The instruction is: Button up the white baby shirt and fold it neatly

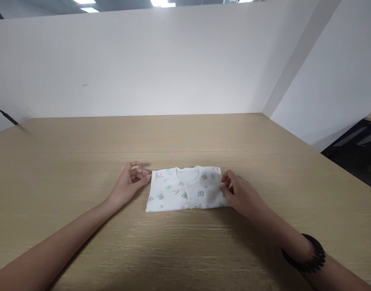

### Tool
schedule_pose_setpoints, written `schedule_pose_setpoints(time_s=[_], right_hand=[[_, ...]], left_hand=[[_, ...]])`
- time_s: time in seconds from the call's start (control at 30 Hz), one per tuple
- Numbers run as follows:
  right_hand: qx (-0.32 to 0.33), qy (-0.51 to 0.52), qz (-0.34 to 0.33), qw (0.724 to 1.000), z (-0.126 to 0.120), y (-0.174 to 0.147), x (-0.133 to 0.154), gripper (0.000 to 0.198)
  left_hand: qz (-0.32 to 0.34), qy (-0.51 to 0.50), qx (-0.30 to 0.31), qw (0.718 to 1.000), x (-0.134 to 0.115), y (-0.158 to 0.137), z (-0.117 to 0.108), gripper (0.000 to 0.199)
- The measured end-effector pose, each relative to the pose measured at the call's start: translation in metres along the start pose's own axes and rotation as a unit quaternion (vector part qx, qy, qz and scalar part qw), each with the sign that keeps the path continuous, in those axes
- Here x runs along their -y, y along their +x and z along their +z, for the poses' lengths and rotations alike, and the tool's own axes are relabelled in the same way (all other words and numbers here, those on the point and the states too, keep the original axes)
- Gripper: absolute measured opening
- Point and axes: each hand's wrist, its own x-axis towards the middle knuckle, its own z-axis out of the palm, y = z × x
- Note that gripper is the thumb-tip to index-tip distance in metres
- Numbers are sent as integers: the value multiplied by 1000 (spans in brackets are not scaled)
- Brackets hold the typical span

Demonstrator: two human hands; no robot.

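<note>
A white baby shirt (173, 194) with small green and pink animal prints lies folded into a flat rectangle on the wooden table. Its round neckline faces the far side. My left hand (131, 181) rests beside the shirt's left edge, fingers curved and apart, holding nothing. At the opposite end, my right hand (238, 193) reaches over the right edge, its thumb and forefinger slightly apart at the cloth. Part of that edge is hidden behind the hand.
The light wooden table (82, 178) runs back to a white partition (161, 64). A black cable (6, 116) hangs over the far left corner. A dark object (358, 145) stands past the right edge. A black coiled band (313, 256) circles my right wrist.
</note>
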Motion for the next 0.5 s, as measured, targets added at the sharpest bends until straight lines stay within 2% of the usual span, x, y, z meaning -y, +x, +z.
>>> schedule_pose_setpoints(time_s=[0.07, 0.13, 0.2, 0.27, 0.37, 0.5], right_hand=[[-41, -105, -66, 991, 0, -4, 4, 22], [-83, -170, -129, 973, 4, -7, 10, 34], [-88, -197, -184, 959, 12, -10, 17, 43], [-48, -206, -233, 949, 21, -12, 24, 52], [31, -200, -254, 946, 33, -14, 29, 61], [67, -184, -211, 958, 34, -15, 28, 71]], left_hand=[[68, 94, -19, 993, -1, -6, 5, 46], [145, 196, -2, 970, -8, -18, 12, 39], [218, 286, 66, 931, -18, -31, 21, 44], [263, 344, 154, 888, -25, -42, 30, 56], [261, 387, 252, 848, -30, -46, 39, 67], [221, 395, 269, 850, -28, -40, 39, 66]])
